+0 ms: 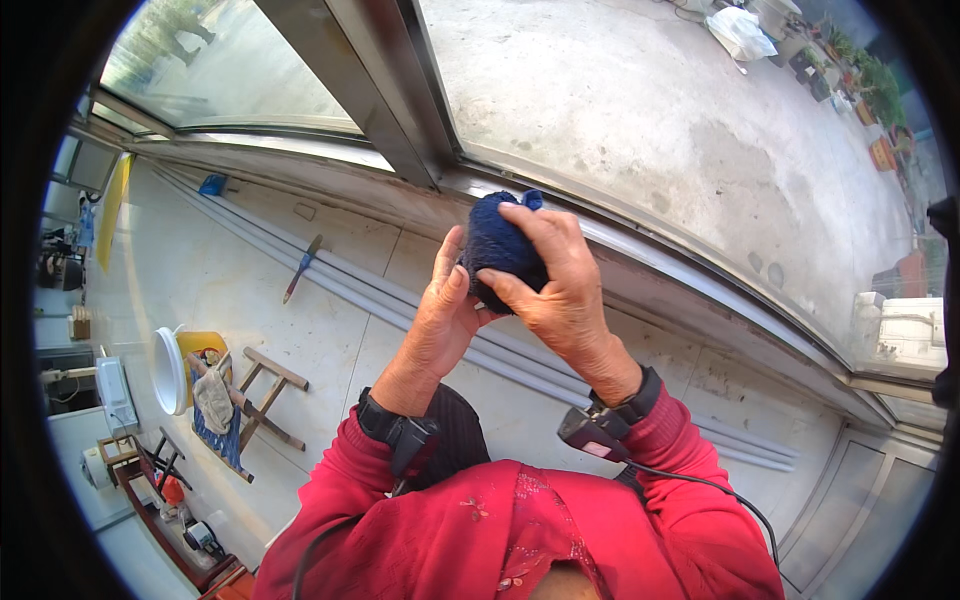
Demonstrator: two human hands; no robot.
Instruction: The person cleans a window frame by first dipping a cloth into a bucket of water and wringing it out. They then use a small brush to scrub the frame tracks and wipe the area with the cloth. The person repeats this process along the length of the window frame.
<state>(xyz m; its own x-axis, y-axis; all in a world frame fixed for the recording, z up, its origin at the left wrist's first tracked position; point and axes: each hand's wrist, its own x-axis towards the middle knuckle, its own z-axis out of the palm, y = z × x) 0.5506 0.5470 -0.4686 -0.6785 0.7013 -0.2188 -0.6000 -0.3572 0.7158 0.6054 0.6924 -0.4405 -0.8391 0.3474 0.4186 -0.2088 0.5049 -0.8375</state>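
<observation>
A bundled dark blue plush cloth (501, 244) is between my two hands, just above the metal window sill (555, 214). My right hand (566, 292) grips it from the upper right, with thumb and fingers pressed into the pile. My left hand (446, 315) supports it from the lower left; its thumb and fingers lie against the side, and part of the palm is hidden. A small blue loop of the cloth sticks up near my right fingertips. Behind the cloth stands the metal-framed window, with its glass pane (637, 112) showing a concrete yard.
Long pale pipes (360, 296) lie on the tiled floor along the wall. A paint brush (304, 268) rests across them, and a blue dustpan-like item (214, 184) lies farther left. A folding wooden stool (262, 397) and a white bucket (169, 371) stand at left.
</observation>
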